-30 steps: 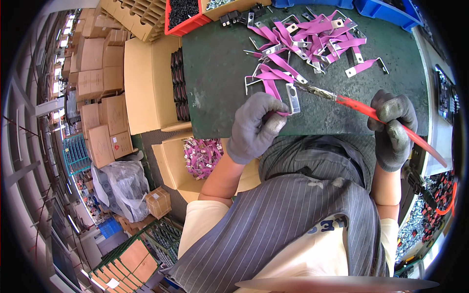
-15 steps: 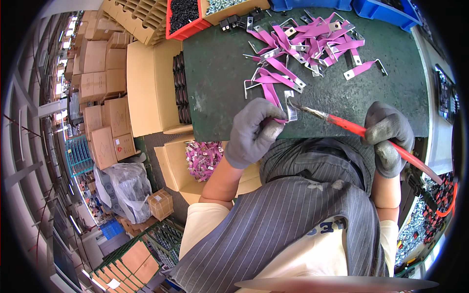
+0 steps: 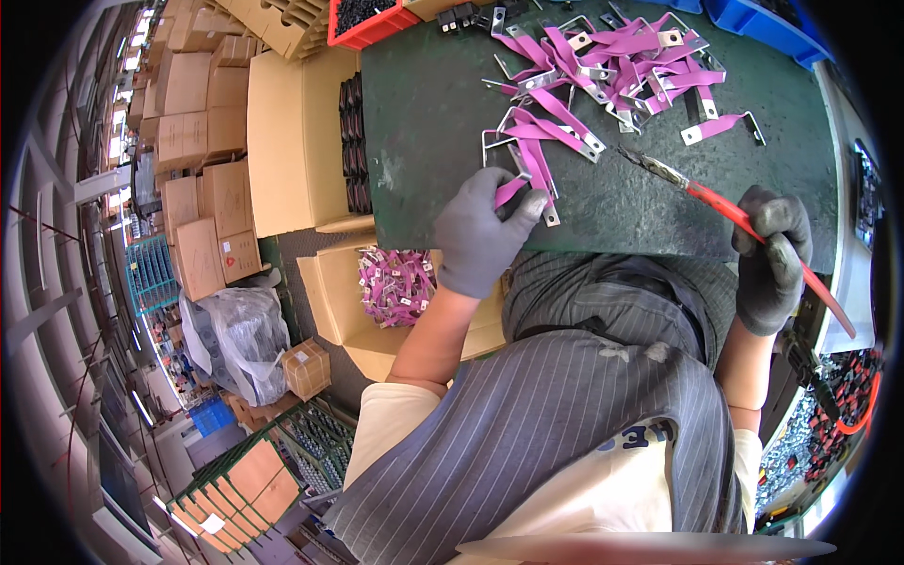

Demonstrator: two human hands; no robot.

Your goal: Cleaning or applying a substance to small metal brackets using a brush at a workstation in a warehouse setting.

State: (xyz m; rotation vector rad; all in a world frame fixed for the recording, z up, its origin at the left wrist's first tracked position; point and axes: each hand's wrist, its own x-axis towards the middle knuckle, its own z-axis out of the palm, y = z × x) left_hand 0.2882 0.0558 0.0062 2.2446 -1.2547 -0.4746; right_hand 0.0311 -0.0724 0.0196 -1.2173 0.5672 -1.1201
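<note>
My left hand (image 3: 482, 234), in a grey glove, pinches a purple-sleeved metal strip (image 3: 511, 189) with bent silver ends, near the table's front edge. Another purple strip (image 3: 539, 171) lies just beyond my thumb and fingertips. My right hand (image 3: 774, 262), gloved too, is closed around the red handles of a pair of pliers (image 3: 718, 201). The metal jaws point to the upper left, above the table and apart from any strip. A loose pile of similar purple strips (image 3: 626, 71) lies at the far side, with one strip (image 3: 720, 127) apart at its right.
The green worktable (image 3: 419, 141) has a red bin (image 3: 372, 28) and a blue bin (image 3: 767, 28) at its far edge. Left of it stand an open carton (image 3: 297, 141) and, lower, a carton (image 3: 325, 301) with more purple strips. Stacked boxes (image 3: 188, 137) stand farther left.
The pliers have drawn away to the right from the strip in my left hand. That strip has been turned and shifted left. The whole view has tilted slightly.
</note>
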